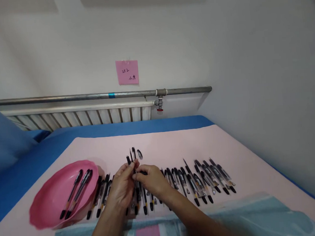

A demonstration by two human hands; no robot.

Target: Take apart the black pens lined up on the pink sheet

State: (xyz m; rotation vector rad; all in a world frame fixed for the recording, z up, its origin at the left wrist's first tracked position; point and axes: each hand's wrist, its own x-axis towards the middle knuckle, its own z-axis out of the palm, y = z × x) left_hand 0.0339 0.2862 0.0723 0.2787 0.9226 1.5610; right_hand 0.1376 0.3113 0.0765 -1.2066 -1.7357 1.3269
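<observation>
My left hand [123,182] is closed around a black pen part [128,159], with a thin refill tip [131,154] standing up beside it. My right hand [152,178] meets it from the right, fingers pinched together at a small dark pen part [143,173]; its exact shape is mostly hidden by the fingers. Just beyond the hands lies a loose clear-and-black pen cap [140,154]. Below and around both hands spread many gel pens [145,202] and pen pieces, partly covered by my hands and forearms.
Left of the hands sits a pink scalloped bowl [40,196] with several capped pens [78,193] in it. More pens [219,175] lie in a row to the right on the pink tabletop [175,142]. A teal patterned cloth [249,216] covers the near edge. Behind are a radiator [92,116] and pipe.
</observation>
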